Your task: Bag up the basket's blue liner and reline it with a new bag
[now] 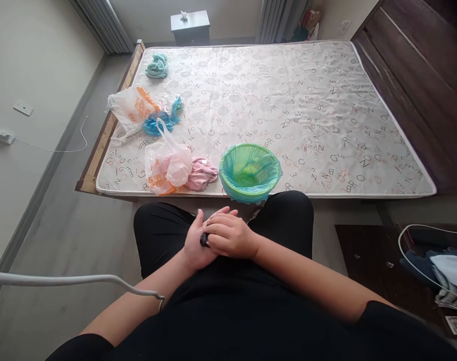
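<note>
My left hand rests palm up over my lap, its fingers stretched out. Across its palm lies my right hand, fingers curled around a small black object whose kind I cannot make out. Part of that object and of the left fingers is hidden under the right hand. Just beyond both hands, at the mattress's near edge, stands a green basket lined with a bluish clear bag. Left of it are a pink cloth and a white plastic bag with orange print.
Farther back on the mattress lie a blue plastic bag, another white bag and a teal cloth. A white cable crosses above my left forearm. A dark cabinet stands at right.
</note>
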A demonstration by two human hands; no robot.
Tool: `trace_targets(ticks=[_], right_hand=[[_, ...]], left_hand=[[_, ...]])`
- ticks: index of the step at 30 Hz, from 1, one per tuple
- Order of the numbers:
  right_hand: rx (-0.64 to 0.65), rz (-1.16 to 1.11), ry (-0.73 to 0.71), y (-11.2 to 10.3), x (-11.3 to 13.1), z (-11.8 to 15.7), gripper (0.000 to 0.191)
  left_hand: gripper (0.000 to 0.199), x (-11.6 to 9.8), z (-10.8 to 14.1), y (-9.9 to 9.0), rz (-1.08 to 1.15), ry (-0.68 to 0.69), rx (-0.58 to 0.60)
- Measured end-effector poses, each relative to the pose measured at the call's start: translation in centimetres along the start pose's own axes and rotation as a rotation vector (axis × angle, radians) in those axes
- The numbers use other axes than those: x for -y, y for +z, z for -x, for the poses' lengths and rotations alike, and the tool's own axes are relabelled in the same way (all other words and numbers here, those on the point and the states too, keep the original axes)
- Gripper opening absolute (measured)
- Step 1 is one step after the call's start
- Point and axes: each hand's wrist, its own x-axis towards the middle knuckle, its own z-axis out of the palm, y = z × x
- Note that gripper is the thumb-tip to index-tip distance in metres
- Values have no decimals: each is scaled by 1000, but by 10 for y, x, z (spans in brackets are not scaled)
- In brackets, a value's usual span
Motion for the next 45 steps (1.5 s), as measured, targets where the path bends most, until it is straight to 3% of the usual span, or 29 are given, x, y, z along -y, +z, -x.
trace_targets(ticks=[4,7,9,11,14,16,18,21,23,25,28,31,34,37,39,41,45], right_hand=[[-60,-383,190,-6,-21,23,29],[-172,-406,396,-21,-50,41,7],[-323,-319,509,-28,-73,48,16],[-331,-238,615,-28,-94,53,30],[7,-179,810,-20,-115,58,42],[160,-161,949,-13,-121,67,39],[139,-169,1086,-6,-124,83,33],[-3,-256,1317,11,-125,113,35],[-117,-381,1554,28,-126,133,58],[-213,-667,1860,45,-126,147,71],[-279,-1320,2153,67,-125,157,51],[-351,-1610,2285,78,-119,154,35],[-466,-1673,2351,79,-108,145,42],[-513,-1793,2310,71,-90,140,52],[-500,-1899,2281,63,-75,139,54],[-454,-2004,2252,56,-61,138,54],[-350,-2037,2228,47,-43,133,50]], left_hand=[[77,-6,0,-4,599,-73,237],[65,-3,-1,-7,752,-162,287],[56,0,-5,-11,769,-185,214],[45,3,-12,-15,790,-216,64],[36,8,-20,-22,816,-283,-135],[36,12,-23,-28,814,-292,-176],[36,16,-24,-33,815,-274,-186],[33,22,-27,-39,830,-272,-225],[31,25,-30,-40,824,-289,-278],[30,28,-34,-41,799,-300,-325],[26,31,-40,-42,755,-296,-348],[20,34,-48,-43,717,-311,-359],[13,40,-59,-45,668,-347,-394],[7,47,-72,-48,571,-330,-436],[5,49,-80,-51,483,-251,-453],[17,49,-86,-54,412,-158,-454],[31,44,-94,-58,442,-107,-328]])
